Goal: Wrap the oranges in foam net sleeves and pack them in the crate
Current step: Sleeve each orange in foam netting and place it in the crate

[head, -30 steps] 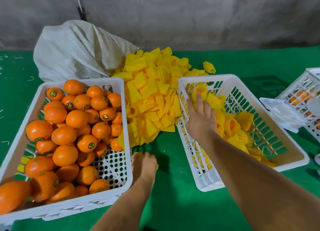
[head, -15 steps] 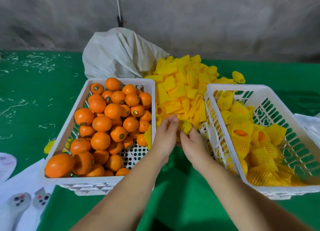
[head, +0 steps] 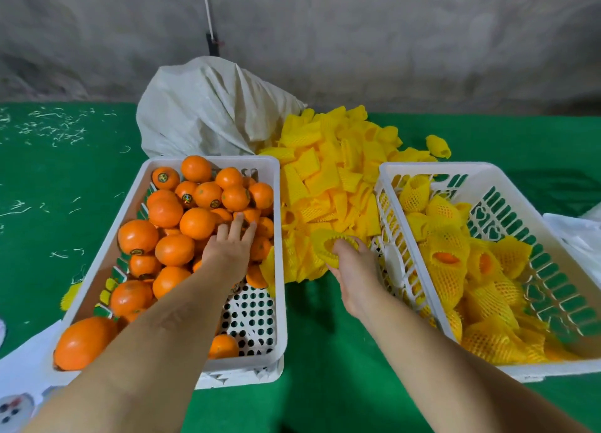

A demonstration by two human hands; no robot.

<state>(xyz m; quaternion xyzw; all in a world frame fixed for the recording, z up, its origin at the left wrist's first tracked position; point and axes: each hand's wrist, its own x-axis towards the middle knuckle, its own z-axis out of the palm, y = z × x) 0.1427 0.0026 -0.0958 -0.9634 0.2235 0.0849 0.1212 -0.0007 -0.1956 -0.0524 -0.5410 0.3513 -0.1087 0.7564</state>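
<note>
Your right hand (head: pixel 353 271) holds one yellow foam net sleeve (head: pixel 331 244), fingers curled under it and thumb pushed into its open mouth, just in front of the loose sleeve pile (head: pixel 328 185) and between the two crates. Sleeve mouth is stretched open, facing up toward you.

Your left hand (head: pixel 229 250) reaches into the left crate (head: pixel 276 270), fingers straight and spread, tips touching the oranges (head: pixel 182 218) near that crate's right wall. Nothing gripped in it. The bare oranges fill the far and left parts of the left crate; its near right corner shows bare perforated floor with one orange near the front wall.

The right crate (head: pixel 432 169) holds the wrapped oranges (head: pixel 455 263), yellow netted, piled from its far left corner down toward the near wall; orange skin shows through a few open sleeve ends.

Sleeve pile sits on the green table cover (head: pixel 325 351) between the crates and behind them, one stray sleeve (head: pixel 439 146) off its far right side. A white woven sack (head: pixel 208 107) slumps behind the left crate, touching the pile. White paper or plastic (head: pixel 572 234) lies by the right crate's right side. More white sheet (head: pixel 22 377) at the near left corner, beside the left crate. Grey wall (head: pixel 390 35) behind.
</note>
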